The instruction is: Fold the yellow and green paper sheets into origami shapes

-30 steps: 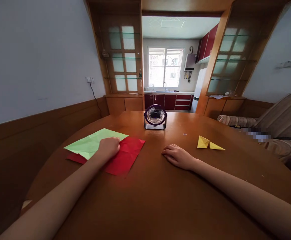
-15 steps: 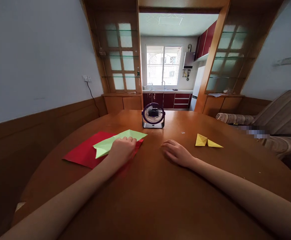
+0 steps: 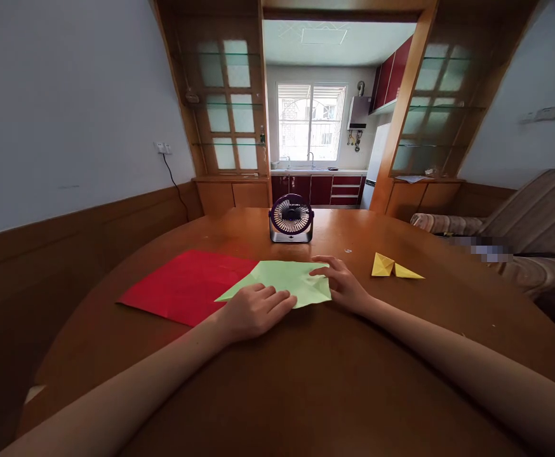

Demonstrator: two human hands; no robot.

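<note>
A light green sheet of paper (image 3: 282, 274) with crease lines lies across the middle of the table, its left corner over a red sheet of paper (image 3: 173, 285). My left hand (image 3: 258, 311) grips its near edge, fingers bent over the top and thumb hidden. At the right edge, my right hand (image 3: 344, 285) has curved fingers around the paper, some on its upper face. Part of that edge is hidden by the hand. To the right lies a folded yellow paper piece (image 3: 383, 265), its pointed part (image 3: 407, 272) stretching rightward.
A small dark round fan (image 3: 291, 216) on a stand is beyond the green sheet, near the far side of the brown wooden table (image 3: 315, 387). A striped sofa (image 3: 539, 222) stands at the right. A wall socket (image 3: 163, 148) with a black cord is on the left.
The green paper has moved right and nearer, mostly off the red sheet, carried by my left hand. My right hand has lifted its fingers and taken the paper's right edge.
</note>
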